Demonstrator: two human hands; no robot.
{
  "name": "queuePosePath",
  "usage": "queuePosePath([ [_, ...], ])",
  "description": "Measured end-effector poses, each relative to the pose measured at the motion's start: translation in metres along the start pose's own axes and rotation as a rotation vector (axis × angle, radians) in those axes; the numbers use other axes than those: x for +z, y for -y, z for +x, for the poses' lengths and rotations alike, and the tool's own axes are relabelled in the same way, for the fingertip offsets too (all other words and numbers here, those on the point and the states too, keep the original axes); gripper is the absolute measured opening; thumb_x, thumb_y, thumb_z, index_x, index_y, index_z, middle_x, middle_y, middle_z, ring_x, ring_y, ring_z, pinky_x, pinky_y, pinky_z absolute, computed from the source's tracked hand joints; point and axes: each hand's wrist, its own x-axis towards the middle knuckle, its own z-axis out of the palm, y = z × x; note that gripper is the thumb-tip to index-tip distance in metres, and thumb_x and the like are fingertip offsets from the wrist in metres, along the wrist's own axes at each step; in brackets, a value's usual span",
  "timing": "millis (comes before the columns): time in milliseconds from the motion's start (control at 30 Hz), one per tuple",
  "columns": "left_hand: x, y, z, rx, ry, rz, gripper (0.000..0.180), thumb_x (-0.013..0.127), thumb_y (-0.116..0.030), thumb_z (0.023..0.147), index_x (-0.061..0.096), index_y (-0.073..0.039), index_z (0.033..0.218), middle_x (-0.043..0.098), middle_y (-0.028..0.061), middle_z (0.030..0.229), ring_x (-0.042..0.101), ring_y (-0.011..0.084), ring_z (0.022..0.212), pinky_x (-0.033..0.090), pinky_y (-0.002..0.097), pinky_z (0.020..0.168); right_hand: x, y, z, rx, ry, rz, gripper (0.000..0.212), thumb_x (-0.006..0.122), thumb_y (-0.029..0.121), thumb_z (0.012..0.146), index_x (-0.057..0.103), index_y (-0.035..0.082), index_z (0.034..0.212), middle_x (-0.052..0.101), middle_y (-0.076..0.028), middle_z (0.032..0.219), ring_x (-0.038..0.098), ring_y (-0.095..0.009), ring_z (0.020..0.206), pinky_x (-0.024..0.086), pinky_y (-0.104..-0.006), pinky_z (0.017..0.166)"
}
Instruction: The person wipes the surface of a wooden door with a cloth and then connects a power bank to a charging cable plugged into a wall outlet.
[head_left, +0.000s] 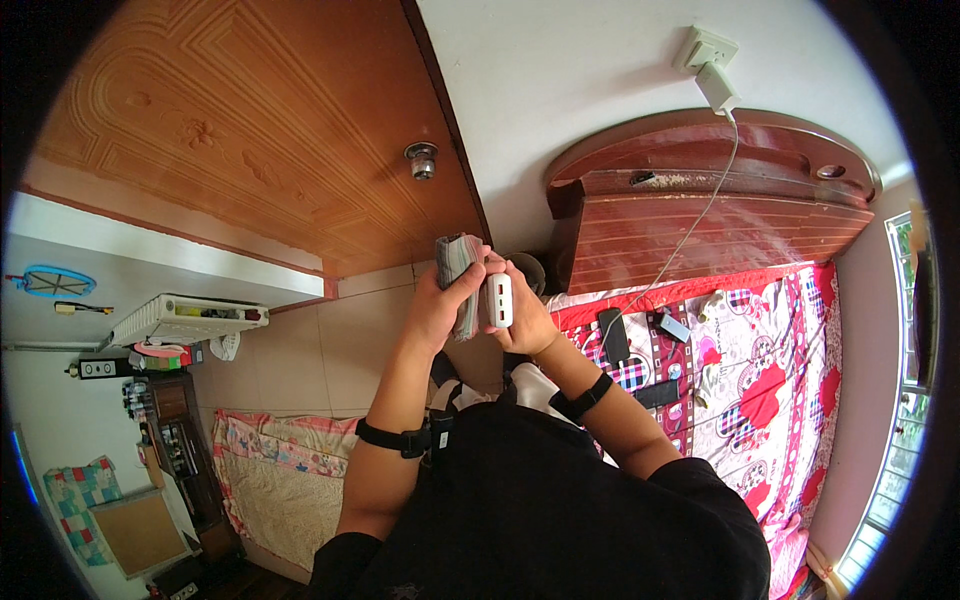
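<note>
My left hand (431, 312) is closed around a grey, folded, layered bundle (455, 258) that looks like cloth, held upright in front of my body. Beside it, my right hand (531, 318) grips a white power bank (500, 301), its end with several ports facing up. The two hands are close together, and the fingertips seem to meet between the two things. Some fingers are hidden behind what they hold.
A wooden door (270, 130) with a round knob (421, 160) stands ahead. To the right, a bed with a red headboard (700, 235) carries a dark phone (614, 335), a black flat item (657, 394) and a small pale device (674, 327). A cable runs down from a white charger (717, 88).
</note>
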Motion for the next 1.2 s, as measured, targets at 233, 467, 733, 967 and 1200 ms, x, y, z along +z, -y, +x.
queuePosePath([
  [233,-0.003,0.004,0.002,-0.067,-0.107,-0.154,0.049,0.069,-0.030,0.094,0.054,0.000,0.131,0.069,0.0136,0.114,0.064,0.0181,0.105,0.052,0.0341,0.090,0.008,0.020,0.002,0.109,-0.147,0.080,0.088,0.065,0.048,0.087,0.031,-0.009,0.144,0.044,-0.029,0.136,0.044,-0.043,0.125,0.033,-0.0463,0.109],
  [467,-0.001,0.008,0.006,-0.017,-0.277,-0.042,0.048,0.072,-0.032,0.092,0.057,-0.001,0.126,0.066,0.0097,0.118,0.062,0.0177,0.109,0.046,0.0325,0.098,0.008,0.019,0.005,0.366,-0.116,0.631,0.082,0.048,0.054,0.098,0.024,-0.002,0.153,0.043,-0.020,0.145,0.040,-0.030,0.135,0.025,-0.0398,0.114],
  [733,0.003,0.009,0.006,-0.009,-0.350,-0.046,0.044,0.074,-0.029,0.091,0.059,-0.002,0.123,0.065,0.0067,0.117,0.060,0.0156,0.110,0.045,0.0315,0.097,-0.005,0.025,0.013,0.587,-0.031,1.135,0.083,0.049,0.056,0.096,0.025,0.003,0.155,0.038,-0.012,0.152,0.035,-0.024,0.139,0.022,-0.0367,0.116],
  [967,-0.003,0.014,0.008,-0.046,-0.347,-0.046,0.044,0.073,-0.031,0.092,0.061,-0.001,0.122,0.066,0.0070,0.115,0.061,0.0151,0.108,0.046,0.0308,0.096,-0.009,0.021,0.011,0.615,0.038,1.122,0.082,0.049,0.059,0.095,0.028,0.006,0.154,0.041,-0.012,0.148,0.041,-0.022,0.132,0.027,-0.0359,0.113],
  [1200,0.000,0.009,0.006,-0.029,-0.375,-0.014,0.047,0.074,-0.033,0.091,0.062,0.000,0.122,0.066,0.0075,0.116,0.061,0.0151,0.108,0.046,0.0309,0.095,-0.004,0.020,0.011,0.634,0.019,1.049,0.081,0.048,0.060,0.096,0.029,0.006,0.154,0.041,-0.012,0.147,0.040,-0.023,0.133,0.026,-0.0359,0.113],
])
